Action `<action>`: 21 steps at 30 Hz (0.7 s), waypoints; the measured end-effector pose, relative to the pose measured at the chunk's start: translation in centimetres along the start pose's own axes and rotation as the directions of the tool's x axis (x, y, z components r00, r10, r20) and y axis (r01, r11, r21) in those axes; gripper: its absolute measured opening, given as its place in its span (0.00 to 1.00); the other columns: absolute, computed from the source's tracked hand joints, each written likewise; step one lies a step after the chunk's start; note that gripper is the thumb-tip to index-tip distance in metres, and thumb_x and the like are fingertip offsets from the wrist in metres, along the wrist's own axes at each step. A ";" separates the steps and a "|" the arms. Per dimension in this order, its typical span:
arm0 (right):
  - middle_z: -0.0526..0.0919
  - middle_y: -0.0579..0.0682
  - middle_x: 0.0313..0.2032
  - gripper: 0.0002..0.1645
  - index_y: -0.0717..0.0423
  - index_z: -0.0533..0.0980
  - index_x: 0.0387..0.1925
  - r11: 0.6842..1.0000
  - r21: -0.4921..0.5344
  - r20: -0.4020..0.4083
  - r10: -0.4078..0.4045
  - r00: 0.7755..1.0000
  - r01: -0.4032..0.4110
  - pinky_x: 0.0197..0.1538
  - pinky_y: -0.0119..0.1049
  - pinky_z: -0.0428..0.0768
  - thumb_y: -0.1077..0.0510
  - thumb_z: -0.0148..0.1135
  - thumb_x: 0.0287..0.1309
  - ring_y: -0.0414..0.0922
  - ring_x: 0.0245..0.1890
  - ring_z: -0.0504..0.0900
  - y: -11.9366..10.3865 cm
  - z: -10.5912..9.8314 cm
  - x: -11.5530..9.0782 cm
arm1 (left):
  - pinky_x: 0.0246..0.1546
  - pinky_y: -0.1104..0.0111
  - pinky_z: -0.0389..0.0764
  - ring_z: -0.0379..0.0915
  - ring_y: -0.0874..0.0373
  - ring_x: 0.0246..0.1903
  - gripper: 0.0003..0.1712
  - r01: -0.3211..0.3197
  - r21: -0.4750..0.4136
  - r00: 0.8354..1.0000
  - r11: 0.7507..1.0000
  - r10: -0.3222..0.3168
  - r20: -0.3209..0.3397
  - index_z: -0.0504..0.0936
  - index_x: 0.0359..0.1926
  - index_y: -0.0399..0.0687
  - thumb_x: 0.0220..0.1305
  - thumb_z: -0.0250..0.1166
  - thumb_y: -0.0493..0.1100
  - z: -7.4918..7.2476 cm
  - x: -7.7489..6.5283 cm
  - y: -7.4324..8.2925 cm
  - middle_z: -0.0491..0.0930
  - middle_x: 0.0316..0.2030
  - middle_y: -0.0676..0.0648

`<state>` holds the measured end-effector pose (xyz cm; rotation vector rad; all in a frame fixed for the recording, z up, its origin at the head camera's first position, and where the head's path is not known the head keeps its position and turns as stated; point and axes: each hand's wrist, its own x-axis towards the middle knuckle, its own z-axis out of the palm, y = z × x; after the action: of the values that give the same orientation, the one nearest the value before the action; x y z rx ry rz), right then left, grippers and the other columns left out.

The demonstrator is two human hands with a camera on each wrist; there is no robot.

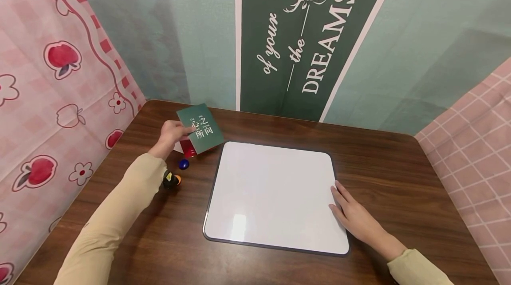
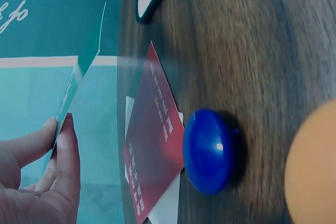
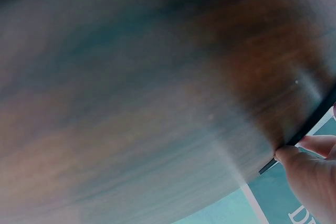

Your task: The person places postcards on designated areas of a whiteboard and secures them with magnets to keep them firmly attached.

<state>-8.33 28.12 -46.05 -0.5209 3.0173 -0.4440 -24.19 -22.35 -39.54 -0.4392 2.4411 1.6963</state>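
My left hand [image 1: 170,133] pinches a dark green card [image 1: 206,136] with white Chinese characters by its left edge, thumb against fingers. In the left wrist view this card is tilted up, off the table. Below it lies a red card [image 2: 155,135] with white print, partly over a white card [image 2: 167,203]. A glossy blue round piece [image 2: 209,150] lies beside them. My right hand [image 1: 355,216] rests along the right edge of a white board [image 1: 275,196] with a dark rim, fingers extended and fingertips over its surface. The board lies flat on the table.
A small black object with yellow and orange parts [image 1: 170,180] is by my left sleeve on the brown wooden table [image 1: 383,165]. A green curtain [image 1: 191,32] hangs behind, with pink patterned cloths at the left [image 1: 36,112] and right [image 1: 475,165].
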 end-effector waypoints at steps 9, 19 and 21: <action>0.54 0.67 0.66 0.34 0.68 0.60 0.63 1.000 -0.007 -0.004 0.000 1.000 0.000 0.54 0.55 0.68 0.52 0.53 0.63 0.63 0.60 0.64 -0.1 0.1 0.0 | 0.46 0.61 0.76 0.74 0.69 0.21 0.22 -0.032 -0.008 0.998 0.999 0.032 0.053 0.72 0.48 0.25 0.60 0.63 0.38 1.3 -0.3 0.5 0.72 0.36 0.40; 0.54 0.67 0.66 0.34 0.69 0.60 0.63 1.000 -0.011 -0.011 -0.008 1.000 0.008 0.54 0.55 0.68 0.53 0.54 0.63 0.64 0.59 0.65 -0.2 0.1 0.1 | 0.46 0.61 0.76 0.76 0.59 0.30 0.25 -0.026 0.054 0.997 0.998 0.022 0.080 0.73 0.52 0.28 0.59 0.64 0.42 2.6 -1.0 1.3 0.75 0.43 0.35; 0.54 0.67 0.66 0.34 0.69 0.60 0.63 1.000 -0.013 -0.011 -0.007 1.000 0.007 0.54 0.55 0.68 0.53 0.54 0.63 0.63 0.59 0.65 -0.2 0.1 0.1 | 0.45 0.62 0.76 0.77 0.58 0.31 0.25 -0.035 0.069 0.996 0.997 0.029 0.090 0.73 0.52 0.28 0.58 0.65 0.42 2.9 -1.1 1.4 0.75 0.43 0.35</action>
<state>-8.33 27.88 -46.08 -0.5318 3.0315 -0.4300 -23.73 -19.00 -38.98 -0.3107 2.4475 1.5998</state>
